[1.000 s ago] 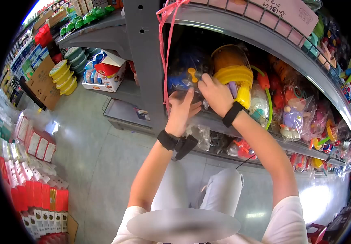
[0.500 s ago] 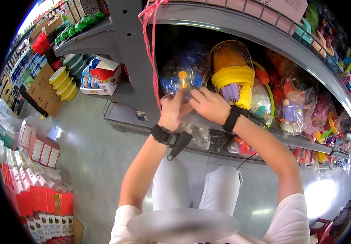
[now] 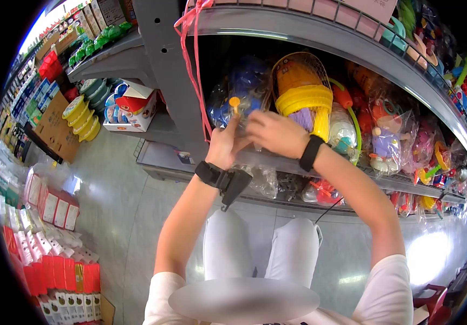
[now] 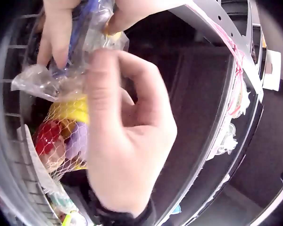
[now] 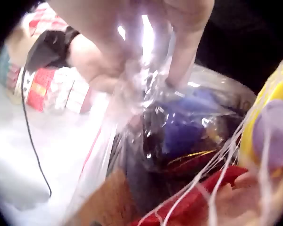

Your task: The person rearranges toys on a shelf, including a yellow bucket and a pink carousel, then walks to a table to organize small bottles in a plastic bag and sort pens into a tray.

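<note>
Bagged blue toy (image 3: 248, 76), upper centre, was held by left hand (image 3: 224, 146), fingers apart, film (image 4: 42, 87) pinched by right hand (image 3: 279, 134); judged light, film slippery, hold best taken round the body.

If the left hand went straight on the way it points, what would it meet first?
Likely the clear bag around the blue toy, right at the left hand's fingertips, though exact depth is unclear.
</note>
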Motion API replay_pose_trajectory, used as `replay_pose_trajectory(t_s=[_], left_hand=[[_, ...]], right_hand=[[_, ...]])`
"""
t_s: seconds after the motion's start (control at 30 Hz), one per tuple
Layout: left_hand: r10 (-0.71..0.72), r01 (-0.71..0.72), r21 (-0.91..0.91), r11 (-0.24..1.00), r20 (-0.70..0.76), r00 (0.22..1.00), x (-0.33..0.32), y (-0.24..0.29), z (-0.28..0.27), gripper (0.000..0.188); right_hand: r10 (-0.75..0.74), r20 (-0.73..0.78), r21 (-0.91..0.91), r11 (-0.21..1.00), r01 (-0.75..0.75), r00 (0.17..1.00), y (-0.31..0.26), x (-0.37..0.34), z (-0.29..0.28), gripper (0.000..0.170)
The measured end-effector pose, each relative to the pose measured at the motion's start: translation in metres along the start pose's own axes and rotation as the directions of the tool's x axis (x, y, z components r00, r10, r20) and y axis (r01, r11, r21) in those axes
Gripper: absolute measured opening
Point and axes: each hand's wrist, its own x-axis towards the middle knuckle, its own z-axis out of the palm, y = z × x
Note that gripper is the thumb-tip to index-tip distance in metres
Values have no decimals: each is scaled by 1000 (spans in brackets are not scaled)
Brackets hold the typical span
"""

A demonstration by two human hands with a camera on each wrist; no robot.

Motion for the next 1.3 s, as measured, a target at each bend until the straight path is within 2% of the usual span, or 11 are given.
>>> replay_pose_trajectory(t_s=[0.07, 0.17, 0.33, 0.47, 0.6, 0.8, 0.87, 0.97, 1.03, 1.13, 1.3], left_hand=[[-30, 31, 20, 999, -31, 999, -3, 3, 3, 41], [-6, 6, -18, 1000, 1, 1000, 2, -2, -1, 46], [-20, 17, -45, 999, -55, 998, 1, -2, 3, 42], [4, -4, -22, 1000, -42, 999, 1, -1, 6, 44], [-15, 15, -25, 1000, -23, 1000, 0, -5, 2, 42], [16, -24, -130, 991, -58, 998, 20, -8, -4, 32], [112, -142, 219, 965, 144, 983, 41, -18, -32, 29], [-79, 79, 80, 994, 0, 997, 1, 4, -7, 28], [26, -43, 275, 961, 66, 997, -17, 3, -15, 27], [232, -309, 572, 760, 205, 951, -36, 11, -22, 26], [604, -658, 752, -34, 540, 586, -45, 21, 3, 39]], right_hand=[[298, 6, 301, 910, -286, 955, 5, 15, -24, 30], [549, 131, 191, 803, -564, 826, 59, 53, -25, 42], [468, 440, -328, 878, -348, 767, 131, 128, 9, 36], [494, 321, -281, 864, -417, 808, 233, 135, 116, 44], [503, 247, -162, 864, -477, 828, 175, 137, 48, 47], [449, -277, 38, 888, -457, 849, 142, 153, 17, 33], [340, -226, 0, 937, -349, 913, 118, 157, 3, 27], [223, -117, 32, 975, -221, 968, 86, 145, -17, 17], [257, -18, 113, 961, -254, 966, 59, 137, -31, 16], [112, -61, 55, 993, -108, 992, 48, 122, -38, 17], [-16, 30, 201, 980, 9, 999, 48, 91, -58, 37]])
